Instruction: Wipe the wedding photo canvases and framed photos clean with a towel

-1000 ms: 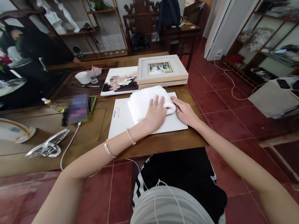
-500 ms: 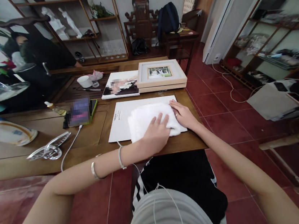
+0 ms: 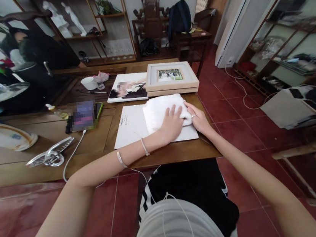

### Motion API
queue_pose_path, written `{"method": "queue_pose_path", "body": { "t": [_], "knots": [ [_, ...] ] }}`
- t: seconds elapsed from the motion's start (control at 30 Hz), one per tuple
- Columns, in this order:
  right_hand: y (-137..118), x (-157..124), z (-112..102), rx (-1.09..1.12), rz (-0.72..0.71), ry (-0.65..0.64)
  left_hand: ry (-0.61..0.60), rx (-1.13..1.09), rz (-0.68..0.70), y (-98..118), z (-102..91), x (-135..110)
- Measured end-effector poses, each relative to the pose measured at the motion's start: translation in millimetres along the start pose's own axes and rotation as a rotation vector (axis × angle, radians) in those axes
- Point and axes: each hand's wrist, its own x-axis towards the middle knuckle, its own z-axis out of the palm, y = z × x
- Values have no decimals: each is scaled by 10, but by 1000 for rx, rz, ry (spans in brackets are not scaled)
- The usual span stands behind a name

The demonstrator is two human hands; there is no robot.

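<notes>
A folded white towel (image 3: pixel 159 108) lies on a flat white board (image 3: pixel 128 126) near the front right of the wooden table (image 3: pixel 100 162). My left hand (image 3: pixel 172 124) presses flat on the towel, fingers spread. My right hand (image 3: pixel 200 119) rests beside it at the towel's right end, fingers touching the cloth and the board's edge. Just beyond the towel stand two stacked light wooden picture frames (image 3: pixel 170 79), and a photo print (image 3: pixel 128 89) lies to their left.
A phone (image 3: pixel 84 114) with a white cable, a small bottle (image 3: pixel 56 111), a silver clip-like object (image 3: pixel 50 155), a white cup (image 3: pixel 88 82) and a plate (image 3: pixel 4 137) lie on the left. Red tile floor, shelves, a chair with a backpack (image 3: pixel 180 15) lie beyond.
Both hands slid the towel back away from me across the board, from the near edge up toward the frames, after pulling it toward me before that.
</notes>
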Motion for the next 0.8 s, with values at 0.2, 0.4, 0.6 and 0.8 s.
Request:
{"method": "queue_pose_path", "body": {
  "t": [0.2,0.4,0.6,0.8],
  "knots": [
    [-13,-7,38,12,2,-62,34,27,194,268,-28,-583],
    [43,-11,86,-164,-155,-197,-66,40,347,96,-218,-1074],
    [48,-21,86,-282,-186,-236,-98,-46,134,-348,-282,-569],
    [10,-18,75,-294,-263,-216,-4,-286,85,-607,-224,308]
  ]
}}
